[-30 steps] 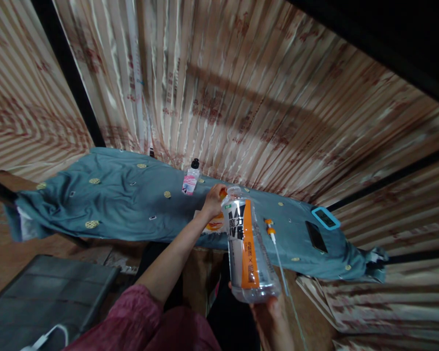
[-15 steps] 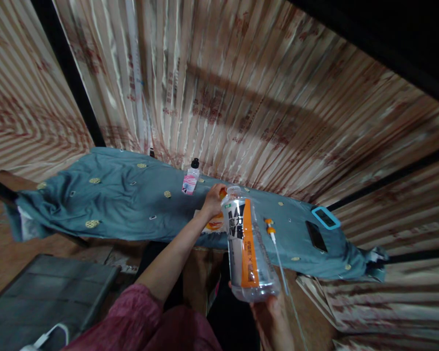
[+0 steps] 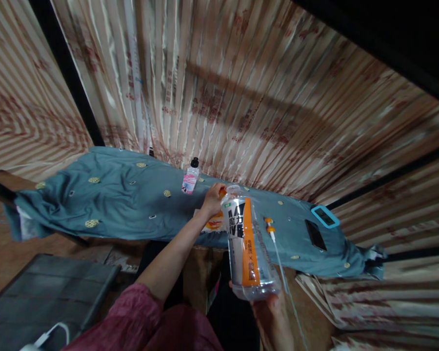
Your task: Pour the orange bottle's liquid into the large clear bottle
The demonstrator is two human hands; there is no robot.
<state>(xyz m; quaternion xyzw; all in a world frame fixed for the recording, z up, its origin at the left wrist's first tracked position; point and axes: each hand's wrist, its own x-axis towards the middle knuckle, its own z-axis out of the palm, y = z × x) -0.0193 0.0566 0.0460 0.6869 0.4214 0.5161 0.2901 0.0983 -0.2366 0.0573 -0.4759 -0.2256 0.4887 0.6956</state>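
Note:
A large clear plastic bottle (image 3: 241,248) with a silver and orange label is tilted in front of me, its mouth pointing away and bare of a cap. My right hand (image 3: 272,312) grips it around the base; some of its fingers are hidden behind the bottle. Beside the mouth, my left hand (image 3: 214,199) pinches an orange bottle cap (image 3: 223,192), partly covered by the fingers. Under my left wrist lies a white packet with an orange print (image 3: 215,223). An orange and white pump head (image 3: 269,227) with a long tube rests right of the bottle.
A green patterned cloth (image 3: 131,214) covers the narrow table. On it stands a small black-capped bottle (image 3: 190,178) with a pink label. A dark phone (image 3: 315,235) and a blue-framed device (image 3: 325,216) lie at the right. A grey stool (image 3: 51,292) is at lower left.
Almost nothing differs. Both hands keep their hold, and the bottle shifts only very slightly along with a small movement of the view.

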